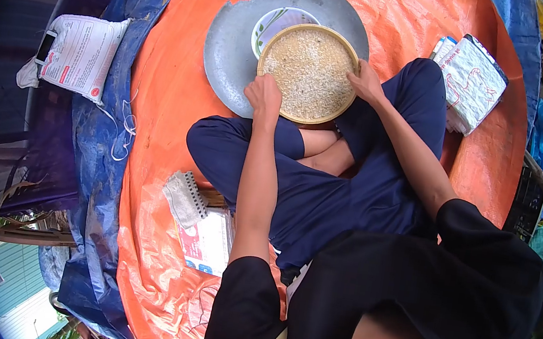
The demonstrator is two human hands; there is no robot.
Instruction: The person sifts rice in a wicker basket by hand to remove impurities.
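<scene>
A round sieve [309, 71] with a yellowish rim is held out over my crossed legs, covered with a layer of pale, grain-like bits and whitish powder. My left hand [266, 96] grips its lower left rim with the fingers curled in. On the right rim, my right hand [367, 84] closes around the edge, thumb near the top. Partly hidden behind the sieve is a white bowl [282, 21] with a green leaf pattern. Bowl and sieve both appear over a large round grey metal tray [230, 46], whose upper left edge is broken.
An orange tarp [174, 72] lies beneath me, with a blue tarp [96, 193] along the left. A printed white sack [82, 56] and a phone [45, 47] are at left. Near my left knee sits a spiral notebook [185, 198]; beyond my right knee, a folded printed bag [472, 83].
</scene>
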